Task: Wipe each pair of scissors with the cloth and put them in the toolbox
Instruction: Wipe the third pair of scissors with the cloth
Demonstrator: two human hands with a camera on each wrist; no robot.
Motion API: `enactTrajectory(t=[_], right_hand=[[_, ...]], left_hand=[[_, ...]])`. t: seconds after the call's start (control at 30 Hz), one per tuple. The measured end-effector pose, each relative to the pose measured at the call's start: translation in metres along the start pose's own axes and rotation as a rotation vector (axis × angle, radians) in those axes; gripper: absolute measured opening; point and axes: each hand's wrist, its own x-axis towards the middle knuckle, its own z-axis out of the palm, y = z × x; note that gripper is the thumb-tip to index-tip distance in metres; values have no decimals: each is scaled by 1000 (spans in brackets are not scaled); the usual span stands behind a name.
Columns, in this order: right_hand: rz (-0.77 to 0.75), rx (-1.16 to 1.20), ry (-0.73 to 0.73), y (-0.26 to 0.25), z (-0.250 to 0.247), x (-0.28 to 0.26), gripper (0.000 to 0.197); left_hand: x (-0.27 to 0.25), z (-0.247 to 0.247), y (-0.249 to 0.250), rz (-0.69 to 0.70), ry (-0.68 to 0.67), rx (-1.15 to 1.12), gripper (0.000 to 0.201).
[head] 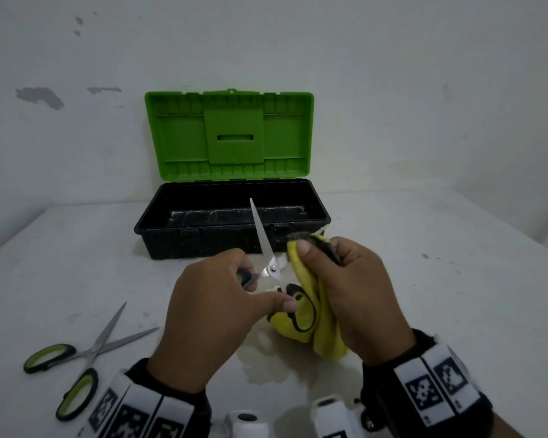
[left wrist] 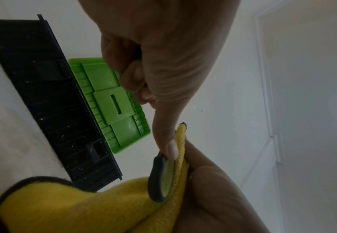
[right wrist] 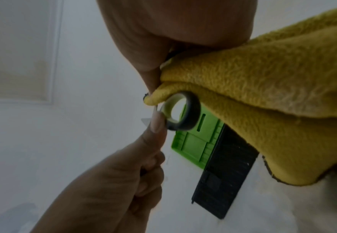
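Fingers (head: pixel 247 281) of the left hand (head: pixel 209 317) grip the open scissors (head: pixel 268 257) by one handle, steadying them while the right hand (head: pixel 351 298) pinches the yellow cloth (head: pixel 310 311) around a blade to wipe it.

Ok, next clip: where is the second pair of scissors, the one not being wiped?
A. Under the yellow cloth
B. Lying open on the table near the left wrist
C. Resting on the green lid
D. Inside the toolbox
B: the head view shows the spare scissors lying blades apart on the table, while the left hand holds the other pair against the cloth.
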Motion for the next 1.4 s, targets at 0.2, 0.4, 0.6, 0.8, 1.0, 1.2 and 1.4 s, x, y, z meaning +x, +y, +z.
enactTrajectory(t=[0.2,0.4,0.6,0.8,1.0,1.2,1.4], right_hand=[[38,71,31,2,-6,14,50],[117,274,108,5,-16,32,82],[58,151,-169,13,-17,11,55],[29,105,-289,10,-4,3,35],[-5,186,-89,10,-5,8,47],[-3,166,-211,6,0,1,45],[62,206,-69,8,-6,22,73]], left_hand=[[-1,-3,1,-2,-1,-2,52],[2,-1,-6,-70,-75,-123,53],[5,-3,-7,-101,-123,-224,54],[4,-7,1,-45,-161,-205,56],[3,-12,0,-9,-172,-273,67],[6,-6,-3,1,-179,-315,58],[11,-4,-3,26,-170,-319,55]])
